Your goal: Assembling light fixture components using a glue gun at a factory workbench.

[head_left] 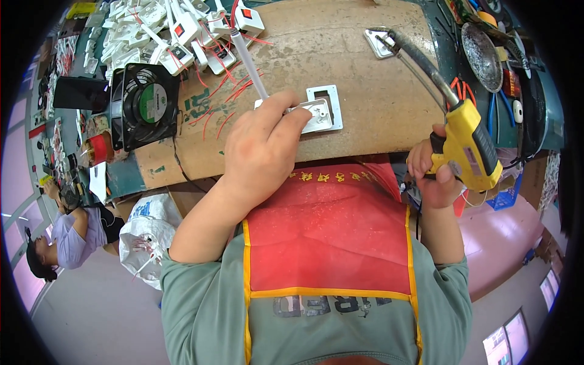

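My left hand [261,137] is closed on a small white plastic housing [317,117] at the front of the work board. From it a thin white tube [248,66] rises toward the far left, with red wires at its upper end. Beside and partly under the housing lies a pale flat plate [333,97] with a rectangular cutout. In my right hand [435,173] is a yellow and black soldering gun [465,149], fingers wrapped round its grip. Its long metal barrel points far left, the tip by a small white plastic piece [379,44] on the board.
A pile of white housings [182,30] with red wires fills the far left. A black fan [145,106] stands nearer. Loose red wires [210,115] lie on the brown board [347,67]. A metal bowl [482,58] and pliers [500,109] sit right. Another person [76,234] is at left.
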### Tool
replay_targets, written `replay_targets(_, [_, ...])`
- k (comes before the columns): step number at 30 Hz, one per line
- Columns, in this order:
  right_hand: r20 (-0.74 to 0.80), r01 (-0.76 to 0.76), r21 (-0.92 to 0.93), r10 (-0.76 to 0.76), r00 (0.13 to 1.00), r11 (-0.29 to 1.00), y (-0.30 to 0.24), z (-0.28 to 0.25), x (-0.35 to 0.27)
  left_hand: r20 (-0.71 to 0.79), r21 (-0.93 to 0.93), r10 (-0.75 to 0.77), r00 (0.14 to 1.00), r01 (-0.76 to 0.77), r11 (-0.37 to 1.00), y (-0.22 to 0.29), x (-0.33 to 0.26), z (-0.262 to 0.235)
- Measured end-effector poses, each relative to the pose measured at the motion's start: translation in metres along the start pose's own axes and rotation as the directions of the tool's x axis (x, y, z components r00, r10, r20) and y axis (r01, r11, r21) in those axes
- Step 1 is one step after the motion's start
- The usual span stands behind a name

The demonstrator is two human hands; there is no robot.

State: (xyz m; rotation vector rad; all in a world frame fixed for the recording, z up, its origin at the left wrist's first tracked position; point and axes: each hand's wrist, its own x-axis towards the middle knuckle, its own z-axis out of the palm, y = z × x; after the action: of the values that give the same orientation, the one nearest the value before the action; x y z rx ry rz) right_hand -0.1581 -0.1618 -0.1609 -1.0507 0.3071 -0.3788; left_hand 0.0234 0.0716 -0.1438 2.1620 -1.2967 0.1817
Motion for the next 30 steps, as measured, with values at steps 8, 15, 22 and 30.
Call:
replay_targets(8, [-0.009, -0.064, -0.045, 0.064, 0.998, 0.997, 0.000, 0.003, -0.010, 0.169, -0.076, -0.156, 0.973, 0.170, 0.982, 0.009, 0.000, -0.021])
replay_targets(15, [0.007, -0.051, -0.119, 0.053, 0.999, 0.992, 0.003, 0.003, -0.018, 0.350, -0.211, -0.235, 0.907, 0.320, 0.923, 0.013, 0.013, -0.036])
replay_targets(22, [0.043, -0.191, -0.152, 0.199, 0.979, 0.970, 0.004, -0.012, -0.041, 0.075, 0.022, -0.181, 0.981, 0.180, 0.983, 0.019, 0.007, -0.013])
replay_targets(30, [0.318, -0.217, -0.073, 0.229, 0.920, 0.974, 0.000, -0.041, -0.049, 0.056, 0.116, -0.077, 0.995, 0.070, 0.991, 0.015, 0.014, -0.004])
